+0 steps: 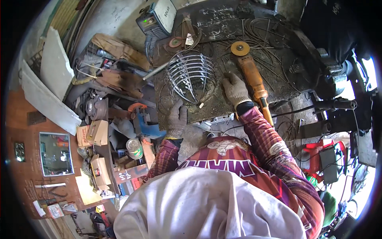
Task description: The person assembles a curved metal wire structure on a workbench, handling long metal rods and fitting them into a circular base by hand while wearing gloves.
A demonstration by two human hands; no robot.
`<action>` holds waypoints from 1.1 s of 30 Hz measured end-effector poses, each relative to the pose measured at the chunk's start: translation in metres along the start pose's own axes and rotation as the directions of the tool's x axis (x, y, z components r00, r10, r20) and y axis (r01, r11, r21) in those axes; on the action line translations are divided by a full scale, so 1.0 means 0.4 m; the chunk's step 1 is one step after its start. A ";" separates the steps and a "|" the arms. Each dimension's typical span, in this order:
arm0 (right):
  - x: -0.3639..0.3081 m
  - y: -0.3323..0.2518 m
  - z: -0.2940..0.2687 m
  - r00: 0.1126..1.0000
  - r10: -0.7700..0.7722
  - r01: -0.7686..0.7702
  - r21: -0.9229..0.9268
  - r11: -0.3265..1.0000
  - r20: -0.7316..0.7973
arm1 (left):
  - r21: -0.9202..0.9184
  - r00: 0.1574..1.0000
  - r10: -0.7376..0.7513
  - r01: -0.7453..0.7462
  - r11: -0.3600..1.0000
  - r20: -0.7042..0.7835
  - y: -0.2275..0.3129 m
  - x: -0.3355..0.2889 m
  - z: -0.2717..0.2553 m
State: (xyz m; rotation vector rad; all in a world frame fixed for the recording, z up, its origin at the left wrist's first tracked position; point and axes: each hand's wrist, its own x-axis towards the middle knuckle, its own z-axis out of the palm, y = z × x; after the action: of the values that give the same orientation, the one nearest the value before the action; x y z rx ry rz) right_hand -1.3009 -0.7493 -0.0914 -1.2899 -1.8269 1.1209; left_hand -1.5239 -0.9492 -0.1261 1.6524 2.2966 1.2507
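On the dark metal work table (223, 107) stands a cage of curved metal rods (191, 73), its ribs shiny and its lower end tapering to a point. My left hand (176, 118), in a grey knit glove, lies at the table's near left edge, just below the cage, fingers stretched and holding nothing. My right hand (235, 90), gloved the same way, rests on the tabletop right of the cage, fingers out and nothing in them. Just right of it lies an orange angle grinder (252, 75) with a tan disc. A small whitish piece (201, 105) sits by the cage's tip.
A welding machine (157, 18) with a green-lit panel stands behind the table. Loose wire rods (262, 30) are spread at the back right. A blue bench vise (145, 121) and a tin can (134, 148) are at left. A red stool (324, 157) is at lower right.
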 end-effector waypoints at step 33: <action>-0.317 -0.094 -0.012 0.954 -0.246 0.251 -0.009 0.968 0.174 | -0.187 0.974 0.212 -0.224 0.957 -0.078 0.030 0.015 -0.024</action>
State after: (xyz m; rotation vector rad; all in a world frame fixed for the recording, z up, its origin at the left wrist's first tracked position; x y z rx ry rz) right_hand -1.2712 -0.8741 -0.0582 -0.9703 -2.0741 1.0954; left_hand -1.5216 -0.9487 -0.1097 1.8600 1.9854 1.5291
